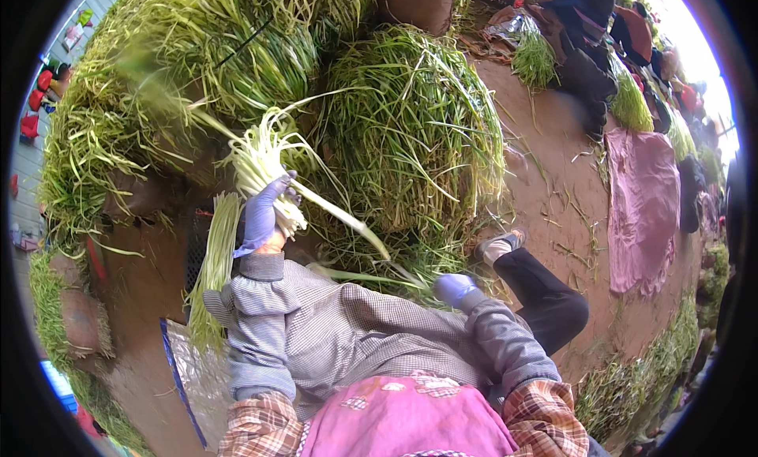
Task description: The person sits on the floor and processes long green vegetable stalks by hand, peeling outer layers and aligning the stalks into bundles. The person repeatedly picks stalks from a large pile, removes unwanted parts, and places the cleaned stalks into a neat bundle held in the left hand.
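Gloved in thin purple, my left hand is closed around a bundle of pale green-white stalks, their cut ends poking out below the fist. One thicker stalk slants from the bundle down to the right. My right hand, also gloved, is beside my lap at the lower end of a blurred green leafy strand; whether its fingers grip it I cannot tell. Another bunch of pale stalks lies just left of my left wrist. A large heap of leafy green stalks stands before me.
More big heaps rise at the upper left. A pink cloth lies on the brown ground at right, near scattered stalks. Several people sit at the upper right, some beside green bunches. A blue-edged sheet lies at lower left.
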`<state>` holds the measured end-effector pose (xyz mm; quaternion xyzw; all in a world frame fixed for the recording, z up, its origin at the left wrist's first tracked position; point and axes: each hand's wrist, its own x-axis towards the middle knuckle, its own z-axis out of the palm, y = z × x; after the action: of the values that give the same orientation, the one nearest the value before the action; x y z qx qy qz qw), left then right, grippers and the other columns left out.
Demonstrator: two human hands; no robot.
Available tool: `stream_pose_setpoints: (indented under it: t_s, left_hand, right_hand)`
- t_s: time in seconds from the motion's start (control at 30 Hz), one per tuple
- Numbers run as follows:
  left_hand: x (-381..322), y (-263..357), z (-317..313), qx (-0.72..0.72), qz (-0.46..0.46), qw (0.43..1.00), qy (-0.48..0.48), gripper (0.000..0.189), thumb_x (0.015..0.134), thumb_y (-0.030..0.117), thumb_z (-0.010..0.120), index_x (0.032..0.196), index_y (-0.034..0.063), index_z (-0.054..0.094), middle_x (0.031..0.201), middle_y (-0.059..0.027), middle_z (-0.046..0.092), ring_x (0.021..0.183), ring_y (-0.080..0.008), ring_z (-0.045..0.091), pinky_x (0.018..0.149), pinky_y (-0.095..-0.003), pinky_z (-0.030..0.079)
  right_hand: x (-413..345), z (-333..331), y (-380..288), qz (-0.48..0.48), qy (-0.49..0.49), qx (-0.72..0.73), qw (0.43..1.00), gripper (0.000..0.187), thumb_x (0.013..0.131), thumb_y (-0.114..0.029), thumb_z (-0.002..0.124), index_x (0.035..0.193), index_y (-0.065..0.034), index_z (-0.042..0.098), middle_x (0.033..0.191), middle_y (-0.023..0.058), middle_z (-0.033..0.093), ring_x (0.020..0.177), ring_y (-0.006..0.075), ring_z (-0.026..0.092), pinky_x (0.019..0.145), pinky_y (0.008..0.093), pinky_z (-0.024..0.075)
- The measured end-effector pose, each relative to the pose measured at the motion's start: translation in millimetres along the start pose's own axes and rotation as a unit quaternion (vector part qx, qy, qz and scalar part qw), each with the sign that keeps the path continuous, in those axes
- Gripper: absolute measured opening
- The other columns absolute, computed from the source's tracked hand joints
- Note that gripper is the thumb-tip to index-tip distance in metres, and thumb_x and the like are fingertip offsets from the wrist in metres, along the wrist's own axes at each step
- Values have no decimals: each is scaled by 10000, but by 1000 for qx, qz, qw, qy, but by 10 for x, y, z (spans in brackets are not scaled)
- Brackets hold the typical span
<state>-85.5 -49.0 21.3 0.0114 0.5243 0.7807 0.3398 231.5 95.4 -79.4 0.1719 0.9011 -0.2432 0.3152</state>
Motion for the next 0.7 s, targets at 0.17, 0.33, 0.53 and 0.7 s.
stream_pose_setpoints:
  t_s: [0.17,0.33,0.53,0.7]
  left_hand:
    - [-58,-293,183,78,-49,996,0,227,800,55,631,1000,-49,604,818,-84,638,616,-124,565,552,-246,476]
    - [-37,-482,234,7,-30,997,-70,231,827,58,574,1019,-69,581,889,-115,622,751,-171,587,665,-256,476]
    - [114,-292,160,-41,-55,997,-39,223,810,87,609,1019,12,592,786,-36,594,632,-119,557,569,-240,490]
    - [92,-10,309,-44,3,999,-31,226,804,69,614,1019,7,585,780,-22,580,636,-97,542,567,-224,476]
  right_hand:
    - [328,-526,-261,-123,426,359,821,318,851,-236,520,1111,-59,567,854,148,646,783,342,611,743,382,493]
    - [697,-1031,-1091,-138,369,367,843,209,834,-207,569,930,-27,614,810,161,628,732,281,620,667,343,484]
    - [259,-416,-488,-100,320,323,885,210,808,-311,570,841,-108,616,684,137,609,659,313,608,624,410,484]
    - [-399,-63,508,216,-42,35,975,370,836,-346,540,1088,-85,612,969,140,652,907,261,634,794,363,493]
